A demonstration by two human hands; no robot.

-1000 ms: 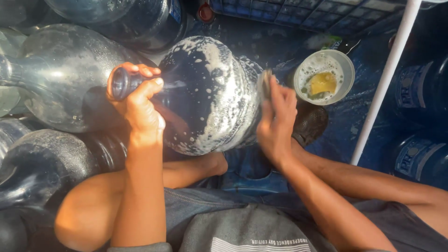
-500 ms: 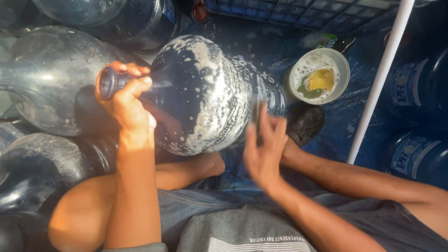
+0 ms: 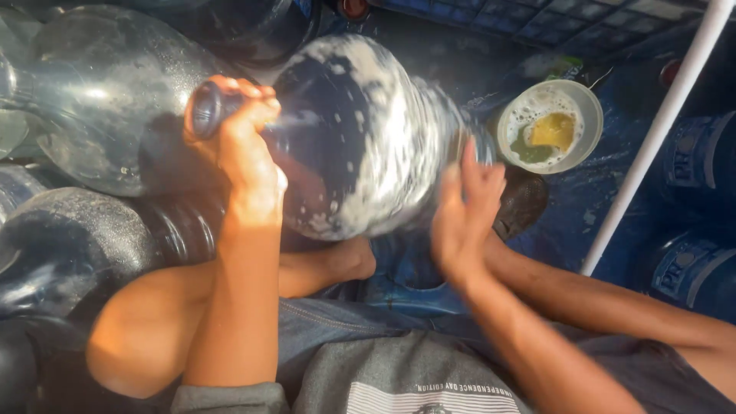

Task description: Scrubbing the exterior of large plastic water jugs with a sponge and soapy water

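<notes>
Fingers (image 3: 253, 103) of left hand (image 3: 241, 157) clamp soapy water jug (image 3: 360, 138) by its neck, frame centre.
Right hand (image 3: 464, 215), fingers spread flat, blurred against the jug base; suds cover most of it, unrinsed. Soap bowl (image 3: 548, 126) upper right.

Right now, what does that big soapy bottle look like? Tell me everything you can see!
The big water bottle is see-through bluish plastic, round and wide, smeared with white soap foam. It lies on its side above the person's lap, neck pointing left. The left hand grips the neck, near the dark opening. The right hand presses flat against the base end. The body looks blurred. Other large bottles lie behind it.
</notes>
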